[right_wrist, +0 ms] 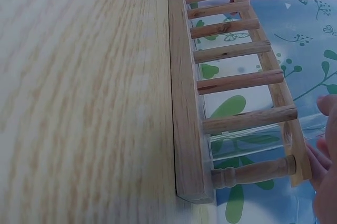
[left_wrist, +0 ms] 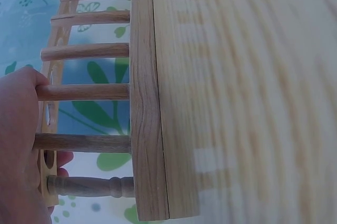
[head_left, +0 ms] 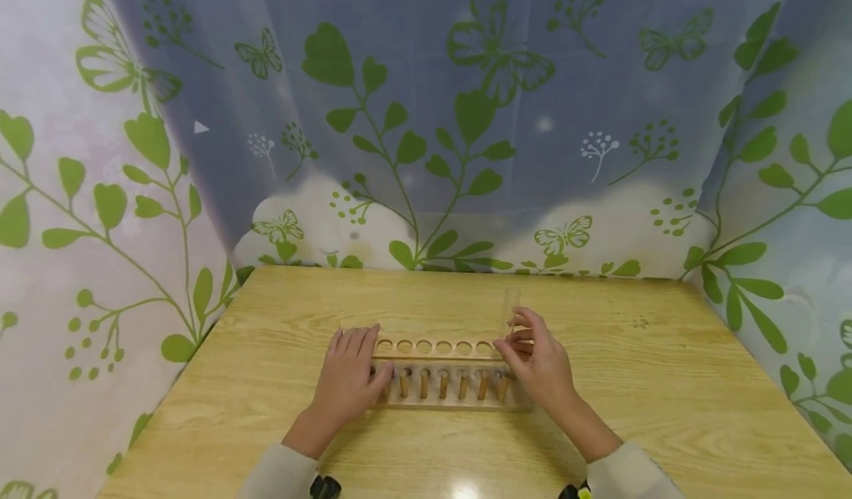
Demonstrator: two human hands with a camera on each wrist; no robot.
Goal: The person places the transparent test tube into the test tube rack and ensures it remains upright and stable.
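Observation:
A wooden test tube rack (head_left: 434, 354) stands on the table, with a row of round holes in its top rail and several pegs rising from its base (right_wrist: 190, 129). My left hand (head_left: 349, 373) grips the left end of the top rail, fingers over the far side and thumb at the front. At the right end, my right hand (head_left: 539, 358) pinches a clear test tube (head_left: 511, 301) between thumb and fingers. The tube's upper part rises above the rail. Its lower part (right_wrist: 245, 142) passes through the end hole and lies between the rails in the right wrist view.
The wood-grain table (head_left: 266, 410) extends around the rack on all sides. Behind it hangs a blue and white curtain (head_left: 426, 188) with green leaves and butterflies, and similar printed cloth (head_left: 86, 277) encloses the left and right sides.

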